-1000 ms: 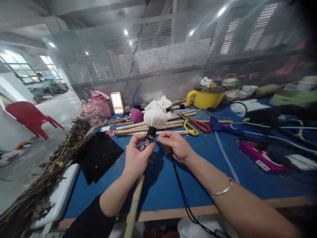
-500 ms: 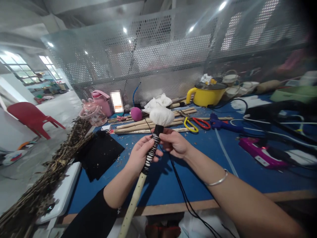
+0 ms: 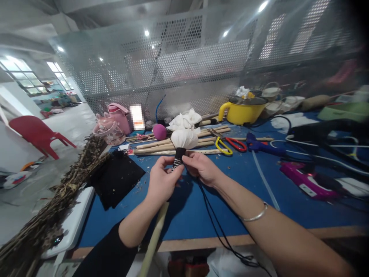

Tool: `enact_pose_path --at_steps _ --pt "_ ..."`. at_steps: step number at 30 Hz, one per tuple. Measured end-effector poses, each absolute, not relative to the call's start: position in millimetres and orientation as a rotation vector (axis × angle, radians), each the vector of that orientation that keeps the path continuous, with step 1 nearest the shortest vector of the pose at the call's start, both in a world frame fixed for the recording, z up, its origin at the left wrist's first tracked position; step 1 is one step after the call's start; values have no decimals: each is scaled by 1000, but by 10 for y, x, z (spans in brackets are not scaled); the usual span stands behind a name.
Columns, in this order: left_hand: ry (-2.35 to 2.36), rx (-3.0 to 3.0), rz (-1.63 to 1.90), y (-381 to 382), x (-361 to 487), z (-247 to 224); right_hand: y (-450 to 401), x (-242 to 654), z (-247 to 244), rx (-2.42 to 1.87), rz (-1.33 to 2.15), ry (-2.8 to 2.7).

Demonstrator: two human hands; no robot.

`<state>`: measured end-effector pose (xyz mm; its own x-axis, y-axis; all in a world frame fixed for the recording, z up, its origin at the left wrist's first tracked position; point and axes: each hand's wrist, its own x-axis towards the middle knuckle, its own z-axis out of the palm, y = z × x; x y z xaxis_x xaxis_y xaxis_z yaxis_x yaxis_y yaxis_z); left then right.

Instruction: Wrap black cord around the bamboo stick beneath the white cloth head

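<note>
My left hand [image 3: 161, 181] is closed around a pale wooden stick [image 3: 155, 236] that slants up from the table's front edge. A rounded white cloth bundle [image 3: 184, 139] tops the stick, with a solid black band [image 3: 180, 153] at its neck. Below the band, black cord winds in spaced turns, mostly covered by my left fingers. My right hand [image 3: 205, 168] is pinched beside the neck, holding the black cord [image 3: 211, 217], whose long loose strands hang down over the table edge. The exact pinch point is hidden by the fingers.
Behind the hands lie several wooden sticks [image 3: 155, 147], a magenta ball [image 3: 159, 132] and scissors [image 3: 224, 146] with yellow and red handles. A yellow pot [image 3: 245, 111] stands at the back, a purple power strip [image 3: 300, 181] right. Black cloth [image 3: 115, 179] and dried stems [image 3: 54, 207] lie left.
My left hand has turned and slid up the stick, now covering most of the striped winding. The white bundle has tilted slightly left. My right hand stays close to the neck.
</note>
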<state>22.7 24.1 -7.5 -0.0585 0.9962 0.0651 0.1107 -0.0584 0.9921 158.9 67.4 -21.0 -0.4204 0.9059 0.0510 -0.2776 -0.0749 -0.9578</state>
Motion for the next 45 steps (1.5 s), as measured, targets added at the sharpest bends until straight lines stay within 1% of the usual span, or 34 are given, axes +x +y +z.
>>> enact_pose_path --at_steps 4,8,14,17,21,23,25,30,36,39,41,45 --pt "1221 1204 1318 244 215 -22 677 1626 -186 -759 1612 -1237" --pt "1088 1130 1313 248 214 -19 669 1632 -170 -775 1543 -1202" --pt "935 1064 1261 275 187 -44 645 1614 -141 -743 1610 -1185" --pt "852 1034 1191 288 166 -41 634 1630 -134 -702 1679 -1183" --pt "790 967 987 294 138 -32 636 1660 -162 -677 1759 -1207" --pt "819 928 924 291 142 -42 648 1647 -198 -716 1733 -1227" --pt "881 908 937 281 166 -65 660 1612 -241 -761 1720 -1276" --pt "937 943 1083 266 200 -80 692 1592 -287 -731 1688 -1353" --pt "939 886 1237 377 -29 90 780 1799 -224 -819 1715 -1398" --pt "1053 1034 1211 364 -60 122 752 1776 -189 -834 1665 -1178" --pt "1158 1187 1115 321 -14 98 692 1703 -163 -759 1723 -1090" --pt "1311 1390 1075 253 86 18 564 1562 -121 -718 1846 -1167"
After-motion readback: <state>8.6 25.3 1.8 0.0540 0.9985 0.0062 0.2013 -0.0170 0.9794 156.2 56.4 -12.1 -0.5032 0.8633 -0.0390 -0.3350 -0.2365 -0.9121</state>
